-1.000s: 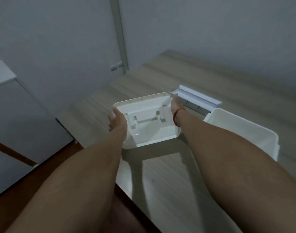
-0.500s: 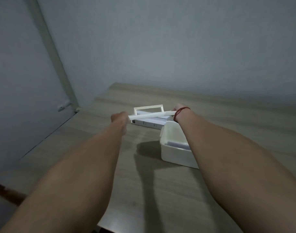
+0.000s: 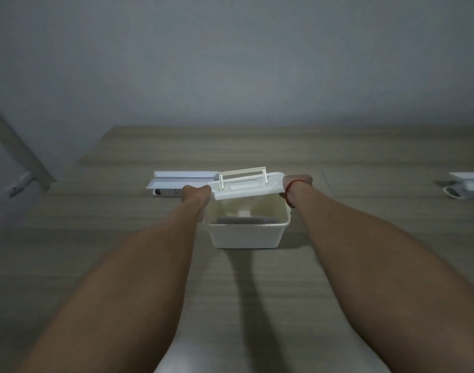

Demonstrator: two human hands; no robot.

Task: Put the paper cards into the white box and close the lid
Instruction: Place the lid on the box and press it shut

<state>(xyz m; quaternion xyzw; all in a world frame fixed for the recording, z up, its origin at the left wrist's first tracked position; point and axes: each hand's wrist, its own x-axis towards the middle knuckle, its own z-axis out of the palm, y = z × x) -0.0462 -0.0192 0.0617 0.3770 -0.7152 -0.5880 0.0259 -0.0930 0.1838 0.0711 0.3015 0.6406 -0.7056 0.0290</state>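
The white box (image 3: 245, 236) stands on the wooden table in the middle of the view. Its white lid (image 3: 248, 188), handle raised and facing up, hovers above the box's far half, tilted a little. My left hand (image 3: 195, 193) grips the lid's left edge and my right hand (image 3: 297, 181), with a red string at the wrist, grips its right edge. The near part of the box is uncovered; something dark and flat lies at its bottom, too dim to name.
A flat white device (image 3: 180, 181) lies on the table (image 3: 95, 251) behind and left of the box. Another white object (image 3: 468, 185) sits at the far right edge. A grey wall rises behind the table; a door frame (image 3: 20, 154) is at left.
The lid was held underside-up to the left of the box; it has been turned handle-up and carried right, over the box. The view swung right with it.
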